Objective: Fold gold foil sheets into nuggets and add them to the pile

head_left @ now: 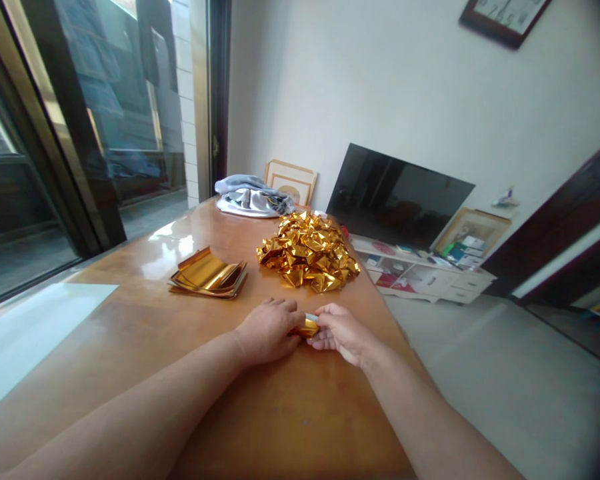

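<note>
Both hands meet over the wooden table (300, 413) around a small piece of gold foil paper (309, 327), partly folded or rolled, with a pale strip along its top. My left hand (273, 328) lies low on the table, its fingers closed on the paper's left end. From the other side, my right hand (341, 331) pinches the right end between thumb and fingers. Beyond them rises a heap of folded gold foil pieces (310, 253). A stack of gold foil sheets (207, 273), curling at the edges, lies to the left.
Bundled grey-blue cloth (253, 197) lies at the table's far end. A white sheet (40, 333) covers the left edge. Past the right edge are the floor, a white low cabinet (425, 273) and a television (400, 197). Glass doors (105, 120) stand on the left.
</note>
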### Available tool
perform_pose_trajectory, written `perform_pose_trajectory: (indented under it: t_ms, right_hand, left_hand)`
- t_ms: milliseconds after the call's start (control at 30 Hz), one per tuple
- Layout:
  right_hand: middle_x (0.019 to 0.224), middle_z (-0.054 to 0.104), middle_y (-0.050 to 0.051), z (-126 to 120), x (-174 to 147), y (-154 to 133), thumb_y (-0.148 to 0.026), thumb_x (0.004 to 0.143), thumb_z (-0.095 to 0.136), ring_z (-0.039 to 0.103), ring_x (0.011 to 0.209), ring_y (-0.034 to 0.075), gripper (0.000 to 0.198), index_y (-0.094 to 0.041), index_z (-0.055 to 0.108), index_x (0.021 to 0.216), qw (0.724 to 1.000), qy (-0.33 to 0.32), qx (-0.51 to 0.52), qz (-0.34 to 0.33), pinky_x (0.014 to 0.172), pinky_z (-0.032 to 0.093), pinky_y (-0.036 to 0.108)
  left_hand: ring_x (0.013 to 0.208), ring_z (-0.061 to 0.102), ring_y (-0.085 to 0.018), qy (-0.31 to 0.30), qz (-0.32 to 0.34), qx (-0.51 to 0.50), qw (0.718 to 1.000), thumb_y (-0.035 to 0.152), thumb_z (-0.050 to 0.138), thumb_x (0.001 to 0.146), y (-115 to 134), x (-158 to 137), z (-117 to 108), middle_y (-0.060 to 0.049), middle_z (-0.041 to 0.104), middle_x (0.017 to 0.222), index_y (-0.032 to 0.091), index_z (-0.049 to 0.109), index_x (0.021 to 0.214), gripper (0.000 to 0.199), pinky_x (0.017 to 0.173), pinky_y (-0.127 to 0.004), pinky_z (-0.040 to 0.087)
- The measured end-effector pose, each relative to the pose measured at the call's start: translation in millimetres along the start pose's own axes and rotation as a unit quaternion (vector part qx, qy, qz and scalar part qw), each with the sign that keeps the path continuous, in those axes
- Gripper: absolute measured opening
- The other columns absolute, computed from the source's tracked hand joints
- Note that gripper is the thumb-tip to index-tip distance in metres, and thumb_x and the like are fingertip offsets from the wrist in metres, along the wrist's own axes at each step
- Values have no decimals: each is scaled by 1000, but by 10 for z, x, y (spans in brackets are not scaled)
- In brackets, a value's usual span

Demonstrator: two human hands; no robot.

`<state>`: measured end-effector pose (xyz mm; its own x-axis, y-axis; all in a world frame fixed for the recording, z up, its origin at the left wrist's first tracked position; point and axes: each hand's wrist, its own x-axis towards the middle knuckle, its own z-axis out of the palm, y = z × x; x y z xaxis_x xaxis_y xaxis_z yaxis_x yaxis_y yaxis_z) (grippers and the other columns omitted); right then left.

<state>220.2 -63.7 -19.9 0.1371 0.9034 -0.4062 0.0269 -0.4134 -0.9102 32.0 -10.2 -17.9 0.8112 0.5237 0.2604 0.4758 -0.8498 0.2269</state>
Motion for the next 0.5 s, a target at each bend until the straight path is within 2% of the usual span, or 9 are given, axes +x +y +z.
perform_pose_trajectory:
  t_ms: [100,200,267,333,433,500]
  right_hand:
    - [71,65,1,-107,5,-12,-23,84,55,62,58,14,12,-21,53,95,989,38,-138,-43,53,45,23]
    - [74,63,0,-222,22,-27,-19,82,55,58,66,14,4,-20,58,83,940,74,-280,-181,58,42,23]
    - [79,63,1,-274,22,-41,-17,80,56,58,74,15,6,-20,61,78,899,47,-348,-262,66,42,25]
    - [84,64,1,-297,3,-59,-13,77,58,57,81,16,9,-20,64,78,856,6,-410,-314,72,41,26]
    - [87,63,2,-303,-36,-76,-8,73,59,56,87,18,16,-21,67,80,805,-46,-484,-341,76,39,26]
    - [86,62,2,-308,-46,-70,-8,71,61,55,85,18,17,-21,67,81,795,-71,-504,-330,74,38,26]
  left_hand:
    - [90,60,-24,-3,9,8,1000,31,63,83,4,-3,-4,-6,63,93,25,69,93,13,83,-37,41]
    - [90,60,-24,-2,13,12,1000,31,61,85,17,-7,-15,-6,63,92,25,70,92,13,86,-38,40]
    - [89,60,-23,-3,15,13,1000,31,61,86,25,-8,-19,-6,63,91,25,70,92,13,87,-38,39]
    - [88,60,-23,-3,18,12,1000,31,61,86,30,-7,-21,-6,63,91,25,71,92,13,88,-38,39]
    - [89,60,-23,-2,24,12,1000,31,61,86,29,-4,-21,-6,63,91,25,71,94,13,89,-38,40]
    - [89,60,-23,-5,22,14,1000,30,61,86,24,0,-19,-6,63,89,24,70,92,13,87,-37,41]
